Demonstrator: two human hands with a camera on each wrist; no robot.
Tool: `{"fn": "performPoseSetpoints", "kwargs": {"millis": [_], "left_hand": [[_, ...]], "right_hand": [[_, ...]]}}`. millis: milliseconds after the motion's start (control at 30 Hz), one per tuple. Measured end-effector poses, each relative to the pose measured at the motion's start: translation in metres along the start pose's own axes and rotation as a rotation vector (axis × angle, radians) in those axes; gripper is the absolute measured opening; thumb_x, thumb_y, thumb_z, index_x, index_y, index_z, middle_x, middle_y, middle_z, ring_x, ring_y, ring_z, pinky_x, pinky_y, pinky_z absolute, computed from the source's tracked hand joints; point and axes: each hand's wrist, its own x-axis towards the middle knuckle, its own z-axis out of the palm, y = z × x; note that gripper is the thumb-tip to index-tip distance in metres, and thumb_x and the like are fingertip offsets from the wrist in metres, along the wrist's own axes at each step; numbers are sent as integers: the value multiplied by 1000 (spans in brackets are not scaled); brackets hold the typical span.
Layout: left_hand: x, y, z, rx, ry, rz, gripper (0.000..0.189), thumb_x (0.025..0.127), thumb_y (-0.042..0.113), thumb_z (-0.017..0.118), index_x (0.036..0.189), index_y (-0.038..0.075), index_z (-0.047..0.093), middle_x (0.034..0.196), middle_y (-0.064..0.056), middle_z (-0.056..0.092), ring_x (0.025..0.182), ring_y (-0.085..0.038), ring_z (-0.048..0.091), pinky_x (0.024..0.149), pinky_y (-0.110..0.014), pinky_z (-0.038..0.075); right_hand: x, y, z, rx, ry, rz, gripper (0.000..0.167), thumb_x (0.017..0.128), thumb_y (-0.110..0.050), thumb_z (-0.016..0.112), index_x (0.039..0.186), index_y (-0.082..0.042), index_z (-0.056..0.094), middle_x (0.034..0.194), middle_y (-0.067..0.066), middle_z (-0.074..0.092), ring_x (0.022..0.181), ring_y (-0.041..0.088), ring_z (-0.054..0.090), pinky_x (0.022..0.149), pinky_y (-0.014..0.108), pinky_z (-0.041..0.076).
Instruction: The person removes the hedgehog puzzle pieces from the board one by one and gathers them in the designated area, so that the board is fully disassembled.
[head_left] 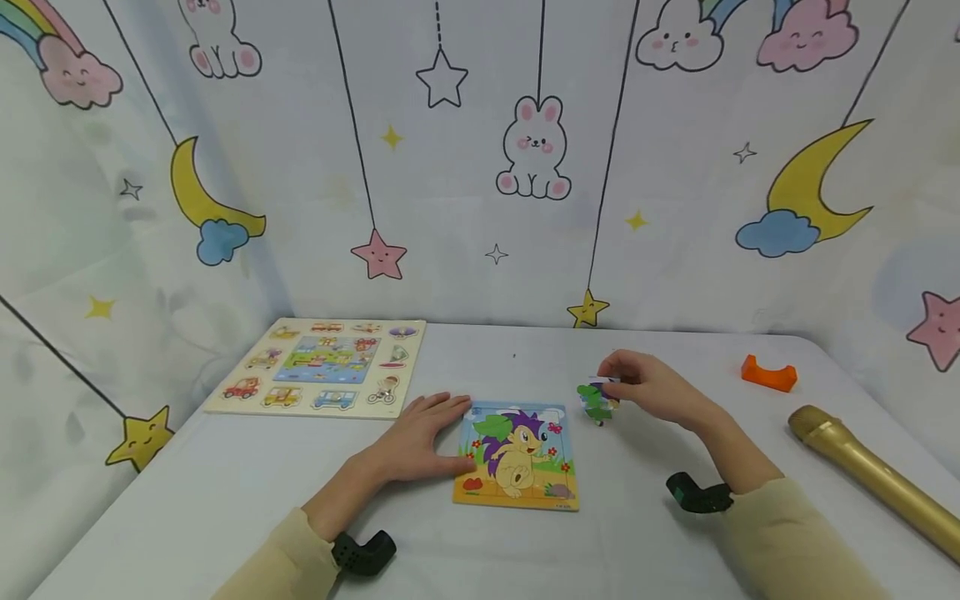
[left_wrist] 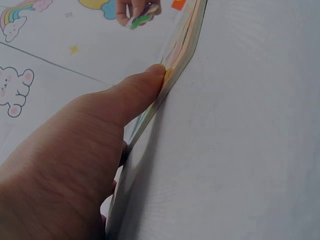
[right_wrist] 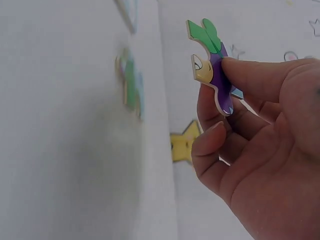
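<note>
A square hedgehog jigsaw puzzle lies on the white table in the head view. At its left edge rests my left hand, thumb on the border and fingers stretched out along the side; the left wrist view shows the thumb pressing that edge. To the puzzle's right, my right hand pinches a jigsaw piece between thumb and fingers, coloured green, purple and yellow. Below the held piece, a second, mostly green jigsaw piece lies on the table, blurred in the right wrist view.
A larger vehicle-picture puzzle board lies at the back left. On the right are an orange curved block and a gold microphone. A printed cloth hangs behind the table.
</note>
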Motion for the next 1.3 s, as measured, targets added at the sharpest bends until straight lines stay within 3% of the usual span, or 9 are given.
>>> {"fn": "performPoseSetpoints", "kwargs": {"millis": [267, 533, 833, 1300], "left_hand": [[1, 2, 0, 6, -2, 0, 89, 83, 60, 71, 154, 12, 45, 158, 1, 41, 149, -31, 25, 121, -54, 12], [1, 3, 0, 12, -8, 0, 89, 83, 60, 71, 154, 12, 45, 158, 0, 41, 149, -31, 25, 121, -55, 12], [1, 1, 1, 14, -8, -2, 90, 83, 61, 70, 154, 12, 45, 158, 0, 41, 149, -31, 25, 121, -55, 12], [1, -1, 1, 14, -2, -1, 89, 83, 60, 71, 154, 13, 45, 158, 1, 41, 149, -31, 25, 121, -54, 11]], "right_hand": [[-14, 29, -12, 19, 14, 69, 22, 100, -17, 64, 116, -2, 60, 106, 8, 66, 96, 26, 57, 82, 39, 50], [-17, 45, -14, -13, 8, 111, 20, 99, -16, 65, 114, -3, 62, 99, 7, 64, 93, 26, 54, 76, 33, 47], [-14, 54, -9, -78, 24, 109, 16, 99, -14, 66, 110, -4, 64, 104, 7, 62, 96, 27, 52, 82, 37, 47], [-11, 52, -2, -205, 54, 63, 12, 98, -11, 67, 106, -2, 67, 96, 4, 62, 90, 24, 54, 84, 43, 49]]}}
